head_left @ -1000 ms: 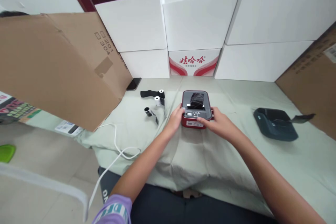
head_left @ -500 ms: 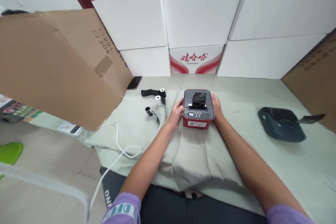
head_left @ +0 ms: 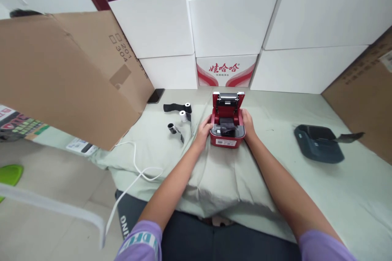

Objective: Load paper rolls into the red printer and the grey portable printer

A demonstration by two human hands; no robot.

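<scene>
A small red label printer (head_left: 227, 132) sits on the pale green cloth (head_left: 275, 171) straight ahead of me. Its lid (head_left: 228, 102) stands flipped up at the back, and a dark roll shows inside the bay. My left hand (head_left: 203, 128) grips the printer's left side, fingers curled against it. My right hand (head_left: 246, 124) grips the right side the same way. To the left of the printer lie a few small paper rolls (head_left: 183, 116) with black strips trailing from them.
A dark grey printer (head_left: 318, 143) lies open at the right. A black phone (head_left: 155, 96) rests by a large tilted cardboard sheet (head_left: 61, 73). White boxes (head_left: 226, 28) line the back. A white cable (head_left: 134, 171) trails off the cloth's left edge.
The printer's lid, closed before, has swung up and open. My right hand moved from the front buttons to the printer's right side. The left hand stayed on the left side.
</scene>
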